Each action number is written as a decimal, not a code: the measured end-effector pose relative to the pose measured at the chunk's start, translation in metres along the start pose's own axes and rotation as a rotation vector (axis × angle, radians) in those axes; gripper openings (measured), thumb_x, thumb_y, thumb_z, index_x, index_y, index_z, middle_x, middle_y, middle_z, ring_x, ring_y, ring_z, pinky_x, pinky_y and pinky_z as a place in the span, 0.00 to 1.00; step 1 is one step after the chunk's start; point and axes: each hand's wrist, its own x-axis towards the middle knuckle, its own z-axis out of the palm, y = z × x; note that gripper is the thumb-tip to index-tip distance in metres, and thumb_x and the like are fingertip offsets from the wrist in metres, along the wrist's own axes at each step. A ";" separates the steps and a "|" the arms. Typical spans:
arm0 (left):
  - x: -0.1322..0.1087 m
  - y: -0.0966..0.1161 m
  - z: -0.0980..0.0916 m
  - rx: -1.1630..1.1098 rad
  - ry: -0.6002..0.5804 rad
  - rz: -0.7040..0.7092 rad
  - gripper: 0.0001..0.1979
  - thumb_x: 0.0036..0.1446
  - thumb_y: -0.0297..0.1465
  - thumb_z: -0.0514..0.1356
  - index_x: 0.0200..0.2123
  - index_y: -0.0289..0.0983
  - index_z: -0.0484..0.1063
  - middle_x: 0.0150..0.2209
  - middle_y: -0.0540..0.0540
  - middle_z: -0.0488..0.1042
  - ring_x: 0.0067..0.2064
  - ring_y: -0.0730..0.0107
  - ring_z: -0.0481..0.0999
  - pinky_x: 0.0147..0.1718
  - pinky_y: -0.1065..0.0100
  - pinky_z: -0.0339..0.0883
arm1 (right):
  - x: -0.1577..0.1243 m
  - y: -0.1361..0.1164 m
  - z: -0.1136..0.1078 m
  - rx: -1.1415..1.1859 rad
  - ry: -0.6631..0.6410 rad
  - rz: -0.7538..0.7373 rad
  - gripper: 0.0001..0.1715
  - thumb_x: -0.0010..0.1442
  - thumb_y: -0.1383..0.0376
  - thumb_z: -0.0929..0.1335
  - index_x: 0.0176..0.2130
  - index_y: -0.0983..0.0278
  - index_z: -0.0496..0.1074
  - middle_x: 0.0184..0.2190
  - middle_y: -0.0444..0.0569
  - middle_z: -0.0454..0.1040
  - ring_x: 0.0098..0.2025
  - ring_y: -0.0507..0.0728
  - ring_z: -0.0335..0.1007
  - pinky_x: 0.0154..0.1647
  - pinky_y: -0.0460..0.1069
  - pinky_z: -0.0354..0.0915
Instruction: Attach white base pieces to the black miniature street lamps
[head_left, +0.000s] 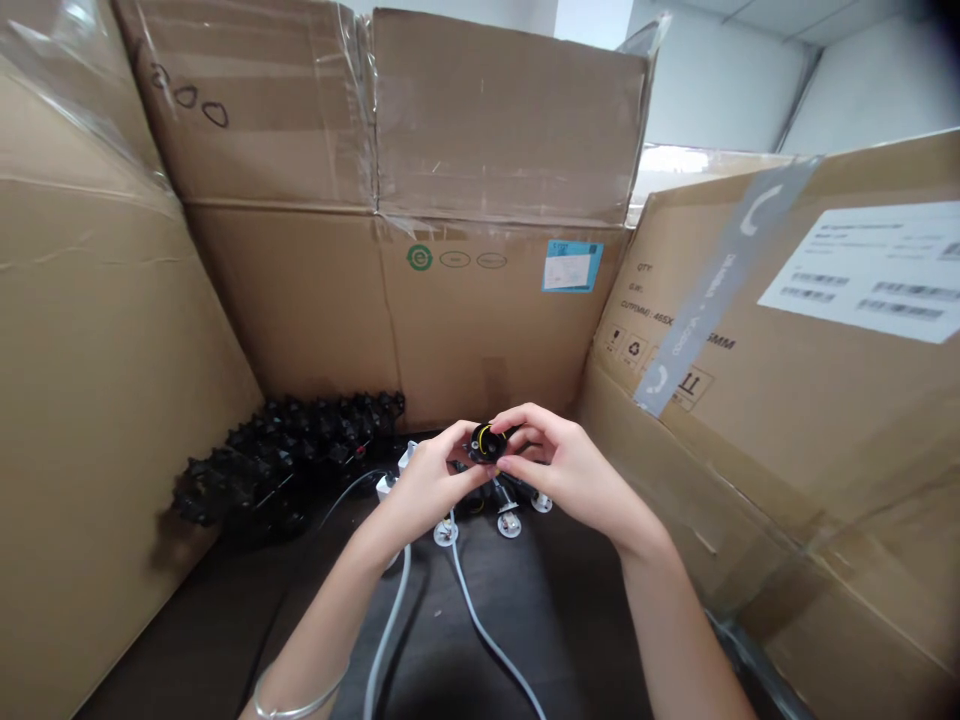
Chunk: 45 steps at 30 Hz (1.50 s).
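Observation:
Between my two hands is a small round black part [487,443] with a yellow ring or wire inside its open end. My left hand [439,472] grips it from the left with thumb and fingers. From the right, the thumb and fingertips of my right hand [551,455] close on its rim. Just below, on the dark table, lie several small parts with round white ends, among them one white disc [445,532] and another white disc [509,525]. Their upper portions are partly hidden behind my hands.
Black spiky parts [285,460] are heaped at the left. White plugs [385,487] and grey-white cables [480,620] run over the dark table [585,640]. Large cardboard boxes wall in the table: a left box [97,330], a back box [465,330] and a right box [750,420].

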 end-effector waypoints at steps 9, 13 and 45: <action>-0.008 0.009 -0.012 -0.064 0.104 -0.101 0.23 0.57 0.36 0.56 0.55 0.43 0.56 0.42 0.46 0.72 0.35 0.67 0.76 0.27 0.70 0.68 | -0.020 -0.018 -0.032 -0.366 0.384 0.014 0.09 0.58 0.65 0.66 0.41 0.61 0.70 0.31 0.45 0.73 0.31 0.52 0.70 0.32 0.47 0.65; -0.010 0.014 -0.018 -0.107 0.105 -0.141 0.20 0.57 0.36 0.55 0.52 0.43 0.56 0.47 0.45 0.68 0.30 0.71 0.76 0.19 0.73 0.65 | -0.038 -0.006 -0.059 -0.698 0.485 0.245 0.09 0.59 0.61 0.64 0.39 0.60 0.71 0.31 0.46 0.74 0.30 0.54 0.70 0.30 0.48 0.62; -0.028 0.032 -0.024 -0.210 -0.063 -0.176 0.18 0.61 0.41 0.49 0.52 0.41 0.57 0.24 0.51 0.68 0.27 0.71 0.69 0.27 0.70 0.60 | -0.001 0.122 -0.046 -1.073 0.031 0.848 0.11 0.62 0.63 0.64 0.42 0.68 0.70 0.40 0.51 0.72 0.41 0.55 0.71 0.42 0.53 0.67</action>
